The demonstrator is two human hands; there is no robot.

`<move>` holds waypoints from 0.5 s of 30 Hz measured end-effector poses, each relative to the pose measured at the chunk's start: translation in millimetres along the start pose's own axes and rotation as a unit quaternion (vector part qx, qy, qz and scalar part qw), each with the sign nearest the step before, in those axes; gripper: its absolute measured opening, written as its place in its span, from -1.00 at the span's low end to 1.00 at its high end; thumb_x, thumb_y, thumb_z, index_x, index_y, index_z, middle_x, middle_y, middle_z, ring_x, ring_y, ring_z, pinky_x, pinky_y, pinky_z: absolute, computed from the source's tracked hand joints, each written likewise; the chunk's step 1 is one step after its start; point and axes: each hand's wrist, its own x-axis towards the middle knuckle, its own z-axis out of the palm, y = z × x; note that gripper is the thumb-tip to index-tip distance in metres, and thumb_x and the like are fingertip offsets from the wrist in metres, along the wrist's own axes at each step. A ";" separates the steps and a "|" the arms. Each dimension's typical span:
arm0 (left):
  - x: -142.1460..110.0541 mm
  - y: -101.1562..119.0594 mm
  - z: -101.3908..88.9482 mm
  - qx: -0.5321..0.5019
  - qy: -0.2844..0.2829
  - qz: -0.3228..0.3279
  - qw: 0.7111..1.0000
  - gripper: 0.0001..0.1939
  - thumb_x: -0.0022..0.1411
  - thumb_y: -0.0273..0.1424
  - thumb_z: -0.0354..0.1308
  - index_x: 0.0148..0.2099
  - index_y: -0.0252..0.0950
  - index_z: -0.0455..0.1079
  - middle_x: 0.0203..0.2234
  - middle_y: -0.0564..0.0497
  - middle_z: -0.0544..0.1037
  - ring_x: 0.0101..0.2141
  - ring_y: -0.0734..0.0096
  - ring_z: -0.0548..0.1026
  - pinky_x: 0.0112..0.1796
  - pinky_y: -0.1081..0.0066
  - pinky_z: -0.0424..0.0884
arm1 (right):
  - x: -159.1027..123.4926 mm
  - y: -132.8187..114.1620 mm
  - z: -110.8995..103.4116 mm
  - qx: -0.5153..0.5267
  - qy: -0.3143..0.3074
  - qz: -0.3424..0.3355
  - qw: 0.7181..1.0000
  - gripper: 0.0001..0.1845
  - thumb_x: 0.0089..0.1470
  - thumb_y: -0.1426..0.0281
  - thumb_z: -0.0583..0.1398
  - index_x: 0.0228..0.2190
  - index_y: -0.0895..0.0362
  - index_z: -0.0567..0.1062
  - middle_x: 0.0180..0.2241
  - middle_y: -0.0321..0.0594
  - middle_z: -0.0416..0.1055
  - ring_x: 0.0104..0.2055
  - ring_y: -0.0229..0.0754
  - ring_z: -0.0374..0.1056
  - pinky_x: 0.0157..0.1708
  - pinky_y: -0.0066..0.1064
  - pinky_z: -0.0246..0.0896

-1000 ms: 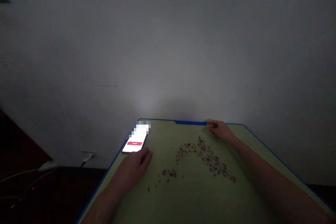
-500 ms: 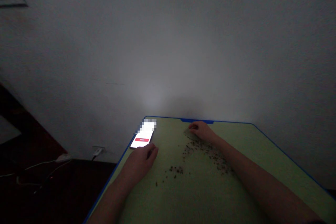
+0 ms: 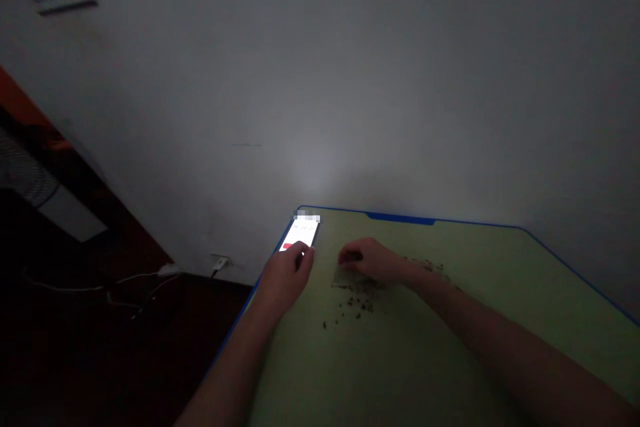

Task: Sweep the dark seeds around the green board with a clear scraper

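Note:
In dim light, my right hand (image 3: 373,260) pinches a thin, flat, pale piece like a small card (image 3: 344,276), held low at the tabletop. Small dark grains (image 3: 364,303) are scattered just in front of that piece. More of them (image 3: 429,265) show behind my right wrist, and the forearm hides part of the spread. On the left edge of the table, my left hand (image 3: 289,273) rests with its fingers curled in and nothing visible in them. It covers the lower end of a lit phone (image 3: 302,230).
The green tabletop (image 3: 450,347) has a blue rim and a blue strip (image 3: 400,218) at its far edge, against a grey wall (image 3: 400,80). On the left are white cables (image 3: 75,289), a wall socket (image 3: 220,263) and a fan (image 3: 23,167).
My right hand has moved with the flat piece toward the left and nearer to me, over the grains. My left hand now covers more of the phone. The camera view has swung left.

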 end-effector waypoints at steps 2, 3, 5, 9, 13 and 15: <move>-0.1 0.4 -0.4 -0.005 0.011 0.000 1.000 -0.62 0.25 -0.20 -0.16 -0.37 -0.30 0.36 -0.55 0.03 0.45 -0.50 0.45 0.35 -0.47 0.48 0.16 | -7.4 -9.1 6.6 0.011 -0.027 -0.018 0.999 -0.81 -0.10 0.53 0.19 -0.38 0.14 0.55 -0.44 -0.26 0.50 -0.42 -0.27 0.35 -0.39 -0.48 0.19; -0.1 0.3 -0.3 -0.006 0.014 0.001 1.000 -0.63 0.25 -0.20 -0.16 -0.38 -0.30 0.36 -0.56 0.04 0.44 -0.50 0.46 0.35 -0.47 0.49 0.15 | -11.8 -13.7 8.5 0.015 -0.039 -0.027 0.999 -0.81 -0.11 0.54 0.18 -0.38 0.13 0.55 -0.44 -0.27 0.49 -0.43 -0.28 0.35 -0.39 -0.49 0.19; 0.0 -0.2 0.1 -0.007 0.017 0.004 1.000 -0.63 0.25 -0.20 -0.16 -0.39 -0.30 0.35 -0.57 0.05 0.43 -0.51 0.47 0.34 -0.48 0.49 0.15 | -20.8 -23.1 8.4 0.025 -0.061 -0.040 0.997 -0.81 -0.10 0.54 0.18 -0.39 0.13 0.55 -0.45 -0.29 0.49 -0.43 -0.30 0.34 -0.39 -0.51 0.18; 0.4 -1.3 0.6 -0.008 0.018 0.011 1.000 -0.64 0.25 -0.21 -0.16 -0.39 -0.30 0.34 -0.56 0.05 0.43 -0.50 0.46 0.34 -0.47 0.48 0.15 | -33.0 -35.2 -4.5 0.049 -0.044 -0.025 0.998 -0.86 -0.05 0.50 0.16 -0.40 0.13 0.52 -0.45 -0.29 0.47 -0.44 -0.31 0.32 -0.42 -0.51 0.17; 0.8 -2.3 0.9 -0.014 0.016 0.008 1.000 -0.64 0.25 -0.21 -0.16 -0.38 -0.30 0.35 -0.55 0.04 0.43 -0.50 0.45 0.34 -0.46 0.47 0.16 | -36.9 -28.9 -18.0 0.039 0.030 0.000 0.999 -0.93 -0.03 0.46 0.16 -0.42 0.14 0.46 -0.45 -0.27 0.43 -0.43 -0.30 0.28 -0.43 -0.50 0.14; 0.9 -3.3 1.2 -0.017 0.012 0.008 1.000 -0.63 0.25 -0.20 -0.16 -0.38 -0.30 0.35 -0.54 0.03 0.44 -0.49 0.45 0.34 -0.46 0.47 0.17 | -37.9 -20.7 -21.6 0.020 0.049 0.005 0.999 -0.94 -0.02 0.46 0.15 -0.42 0.13 0.43 -0.46 -0.27 0.41 -0.45 -0.30 0.26 -0.46 -0.50 0.11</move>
